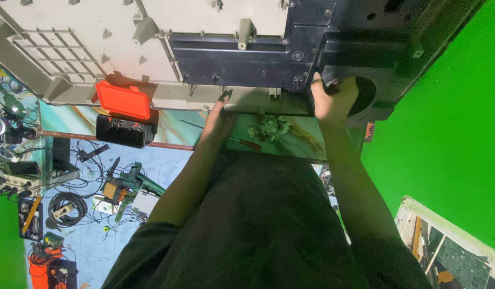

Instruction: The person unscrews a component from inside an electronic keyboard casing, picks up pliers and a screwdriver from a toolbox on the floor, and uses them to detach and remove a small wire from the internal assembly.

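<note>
Your right hand (333, 99) is closing around the edge of the dark blue housing (333, 37), fingers curled over the rim just beside its round opening (365, 93). Your left hand (218, 120) is lying stretched out, fingertips touching the lower rim of the pale grey panel (167, 32); I cannot tell whether they are hooking under that rim or only pressing on it.

The two parts are joined into one large shell that is covering most of the bench (306, 142) and overhanging it towards you. Since you are bearing on it at two points set well apart, you are probably best off keeping the load even, so that the thin grey rim is not flexing. Judging by the clips and ribs along the seam, a twist there could crack them.

A red-handled screwdriver (246, 143) is lying on the bench between your forearms. A red-lidded case (123, 99) is sitting open against the grey panel to your left, near enough to be knocked. Cables and tools are lying on the floor (71, 208) below.
</note>
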